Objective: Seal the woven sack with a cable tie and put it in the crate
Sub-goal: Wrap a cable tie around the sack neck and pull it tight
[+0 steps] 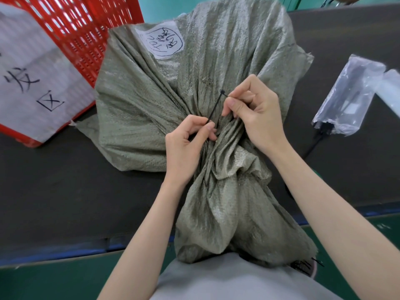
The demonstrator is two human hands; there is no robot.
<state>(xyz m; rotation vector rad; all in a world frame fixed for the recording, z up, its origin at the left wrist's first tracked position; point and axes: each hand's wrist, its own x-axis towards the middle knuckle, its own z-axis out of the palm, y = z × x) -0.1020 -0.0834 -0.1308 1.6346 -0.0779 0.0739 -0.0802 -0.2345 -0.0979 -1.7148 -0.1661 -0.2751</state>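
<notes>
Fingertips of both the left hand (184,144) and the right hand (253,111) pinch the cable tie (214,108) over the sack (151,109), whose gathered neck may spring loose if either pinch slackens.

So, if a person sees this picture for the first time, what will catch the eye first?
First the big grey-green woven sack, lying across the dark table in the middle, its neck gathered. There the left hand and right hand pinch a thin black cable tie. Then the red crate at top left, bearing a white paper sign.
</notes>
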